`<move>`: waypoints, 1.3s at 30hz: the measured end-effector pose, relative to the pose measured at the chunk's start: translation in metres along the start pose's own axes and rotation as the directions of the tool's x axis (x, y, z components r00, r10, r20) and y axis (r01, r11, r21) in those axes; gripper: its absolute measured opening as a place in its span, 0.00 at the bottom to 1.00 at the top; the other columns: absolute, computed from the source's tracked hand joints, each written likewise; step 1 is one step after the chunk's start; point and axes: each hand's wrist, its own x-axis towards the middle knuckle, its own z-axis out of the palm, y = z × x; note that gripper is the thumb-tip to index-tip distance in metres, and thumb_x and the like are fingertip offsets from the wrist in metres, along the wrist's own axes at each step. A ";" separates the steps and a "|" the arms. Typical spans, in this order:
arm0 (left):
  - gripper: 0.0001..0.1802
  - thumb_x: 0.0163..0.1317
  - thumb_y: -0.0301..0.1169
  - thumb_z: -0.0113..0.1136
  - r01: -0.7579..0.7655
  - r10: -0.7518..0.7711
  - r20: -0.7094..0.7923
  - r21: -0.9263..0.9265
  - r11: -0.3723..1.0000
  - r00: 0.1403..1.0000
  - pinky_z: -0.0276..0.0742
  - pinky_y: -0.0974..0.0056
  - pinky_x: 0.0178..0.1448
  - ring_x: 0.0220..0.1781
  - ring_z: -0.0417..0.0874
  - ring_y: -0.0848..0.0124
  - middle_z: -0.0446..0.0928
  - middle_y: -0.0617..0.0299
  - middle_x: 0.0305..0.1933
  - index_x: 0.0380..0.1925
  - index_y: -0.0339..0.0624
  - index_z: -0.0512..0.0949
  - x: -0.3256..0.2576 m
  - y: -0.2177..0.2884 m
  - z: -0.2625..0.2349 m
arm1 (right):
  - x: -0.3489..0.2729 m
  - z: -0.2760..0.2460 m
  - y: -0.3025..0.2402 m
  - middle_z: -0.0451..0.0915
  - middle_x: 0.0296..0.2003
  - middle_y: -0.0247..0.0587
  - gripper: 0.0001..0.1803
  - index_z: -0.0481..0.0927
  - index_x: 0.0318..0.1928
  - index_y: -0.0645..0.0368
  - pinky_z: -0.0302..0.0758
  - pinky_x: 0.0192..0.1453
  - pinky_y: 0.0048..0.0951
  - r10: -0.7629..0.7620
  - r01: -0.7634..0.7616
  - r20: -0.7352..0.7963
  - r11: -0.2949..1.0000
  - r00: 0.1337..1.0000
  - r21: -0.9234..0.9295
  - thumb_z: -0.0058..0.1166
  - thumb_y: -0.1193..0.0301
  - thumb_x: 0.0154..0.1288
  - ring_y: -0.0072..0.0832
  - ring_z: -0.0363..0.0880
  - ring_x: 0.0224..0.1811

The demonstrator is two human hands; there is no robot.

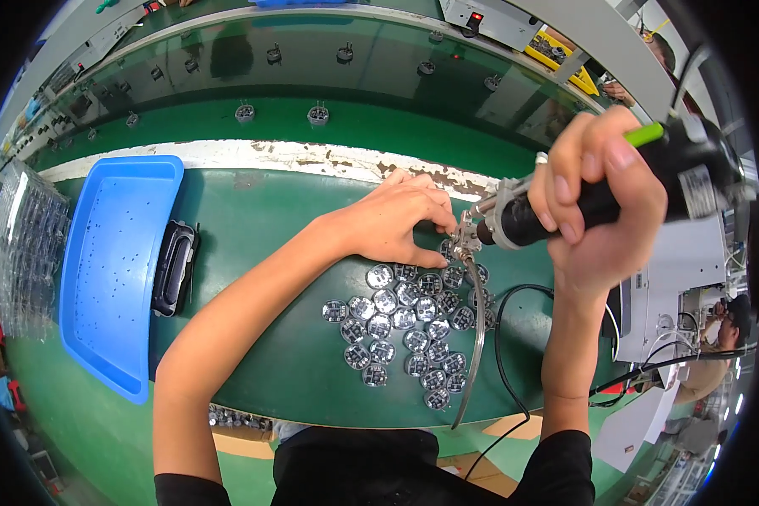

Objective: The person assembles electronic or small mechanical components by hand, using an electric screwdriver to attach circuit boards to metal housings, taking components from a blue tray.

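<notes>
round part (446,250) at left hand (401,221): partly hidden | specks (127,226) in tray (110,341): unidentifiably small | 2 sleeves (190,491): cut off below

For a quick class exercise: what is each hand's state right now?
Left hand: curled at a round silver part; grip cannot be told.
Right hand: closed, holding the black power driver.

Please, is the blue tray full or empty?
Neither: the blue tray is sparsely filled. Small dark pieces lie scattered in it, with bare blue bottom between them.
</notes>
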 end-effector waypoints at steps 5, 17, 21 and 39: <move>0.19 0.50 0.46 0.73 0.020 -0.020 0.013 0.014 1.000 1.000 0.59 0.57 0.57 0.51 0.71 0.65 0.75 0.68 0.39 0.32 0.46 0.80 -0.005 -0.004 -0.001 | 0.005 0.001 0.006 0.69 0.24 0.41 0.12 0.65 0.33 0.61 0.61 0.17 0.20 -0.061 0.064 0.028 0.991 0.998 -0.121 0.41 0.65 0.71 0.14 0.53 0.10; 0.24 0.43 0.44 0.79 -0.029 0.023 -0.100 -0.053 0.998 0.995 0.65 0.59 0.53 0.41 0.74 0.64 0.72 0.65 0.29 0.25 0.43 0.73 0.002 -0.014 0.001 | -0.011 -0.015 -0.035 0.69 0.27 0.42 0.11 0.66 0.37 0.62 0.66 0.20 0.22 -0.154 0.160 0.135 0.986 0.979 -0.035 0.41 0.65 0.71 0.18 0.60 0.12; 0.24 0.43 0.44 0.80 -0.022 0.018 -0.112 -0.038 0.999 0.994 0.65 0.59 0.52 0.40 0.73 0.64 0.72 0.65 0.29 0.24 0.43 0.72 -0.001 -0.015 0.002 | -0.003 -0.005 -0.007 0.70 0.25 0.44 0.12 0.66 0.35 0.62 0.64 0.18 0.21 -0.075 0.075 0.002 0.992 0.997 -0.097 0.40 0.66 0.70 0.17 0.54 0.09; 0.25 0.44 0.45 0.79 0.004 -0.007 -0.093 -0.036 0.999 0.996 0.64 0.60 0.51 0.42 0.72 0.64 0.72 0.65 0.30 0.24 0.43 0.71 -0.001 -0.011 -0.001 | 0.002 -0.004 0.006 0.70 0.24 0.42 0.12 0.65 0.33 0.61 0.61 0.17 0.20 -0.082 0.086 0.034 0.989 0.996 -0.123 0.38 0.66 0.70 0.15 0.51 0.09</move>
